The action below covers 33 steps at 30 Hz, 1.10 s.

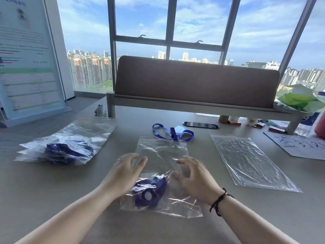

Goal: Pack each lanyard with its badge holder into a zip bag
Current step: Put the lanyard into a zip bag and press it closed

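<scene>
Grey table (228,217) carries all items. Largest item: a stack of clear zip bags (70,143) at far left, holding dark blue lanyards bunched inside; count not determinable. At right, an empty zip bag (249,161) lies flat, creased, with a red seal line along its far edge. At centre, a zip bag in work (163,155) lies lengthwise toward the person, mouth at the far end, film wrinkled. Its near end holds a coiled blue lanyard (149,192); a pale round patch shows within the coil; badge holder not clearly distinguishable. Just beyond the bag's mouth, a loose blue lanyard (173,132) lies on the table with a clear badge holder (180,129) against it.

Left hand (124,175) sits at the bag's left edge, fingers spread and extended. Right hand (193,176) is over the bag's right side, fingers curled clawlike, gripping nothing discernible; contact with the film cannot be confirmed.
</scene>
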Each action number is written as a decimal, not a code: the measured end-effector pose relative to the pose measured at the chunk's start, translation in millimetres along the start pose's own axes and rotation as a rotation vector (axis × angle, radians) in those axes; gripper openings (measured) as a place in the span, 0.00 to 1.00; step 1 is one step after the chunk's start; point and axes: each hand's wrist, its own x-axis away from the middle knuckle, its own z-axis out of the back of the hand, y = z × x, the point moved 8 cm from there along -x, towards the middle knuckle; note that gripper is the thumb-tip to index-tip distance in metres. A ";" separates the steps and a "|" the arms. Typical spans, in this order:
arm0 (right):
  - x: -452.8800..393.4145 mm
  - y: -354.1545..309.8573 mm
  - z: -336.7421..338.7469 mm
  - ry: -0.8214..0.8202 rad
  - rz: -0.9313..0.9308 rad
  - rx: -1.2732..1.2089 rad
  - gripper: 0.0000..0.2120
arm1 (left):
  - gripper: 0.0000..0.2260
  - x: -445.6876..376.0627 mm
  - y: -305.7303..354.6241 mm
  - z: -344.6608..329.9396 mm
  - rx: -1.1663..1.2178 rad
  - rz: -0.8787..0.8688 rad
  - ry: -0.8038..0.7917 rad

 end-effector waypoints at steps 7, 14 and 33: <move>-17.5 21.3 -0.3 -0.042 -0.188 0.284 0.26 | 0.29 -49.8 -21.3 11.2 -0.011 0.183 0.091; -24.2 22.9 0.6 -0.049 -0.176 0.190 0.33 | 0.07 -70.4 -4.8 5.6 0.203 0.040 0.138; -61.6 -55.9 -49.7 -0.193 -0.410 -1.316 0.10 | 0.06 -37.3 -35.4 81.4 0.794 0.028 0.113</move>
